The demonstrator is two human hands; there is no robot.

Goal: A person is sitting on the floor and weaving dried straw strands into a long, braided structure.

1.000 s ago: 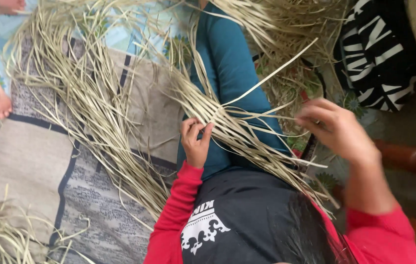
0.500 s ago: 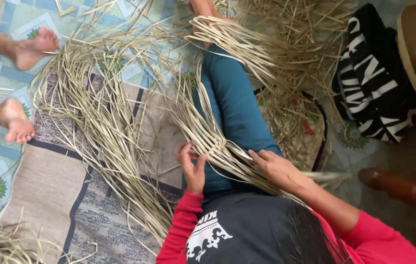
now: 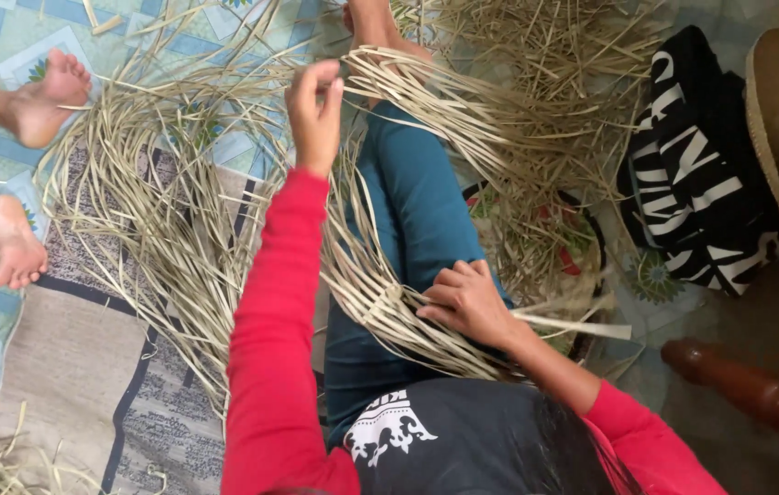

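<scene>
your left hand was raised far out in front of you, its fingertips pinched closed on a thin pale strip of dried leaf, drawn up from the loose strands. just beyond those fingertips lay your bare foot, with more strips draped over it.

your right hand rested low on your teal trouser leg, fingers curled down and pressing on the woven band of strips that crossed your thigh. whether those fingers actually gripped a strand, you could not tell; they touched the weave and held it flat. a wider flat strip stuck out past the wrist side of that hand.

out from the left fingers, a long fan of loose strips swept across a grey and beige mat. past that, another person's two bare feet lay on the blue patterned floor covering.

out from the right hand, a tangled heap of dried leaf scraps lay near, then a black cloth with white lettering, and a brown wooden leg.
</scene>
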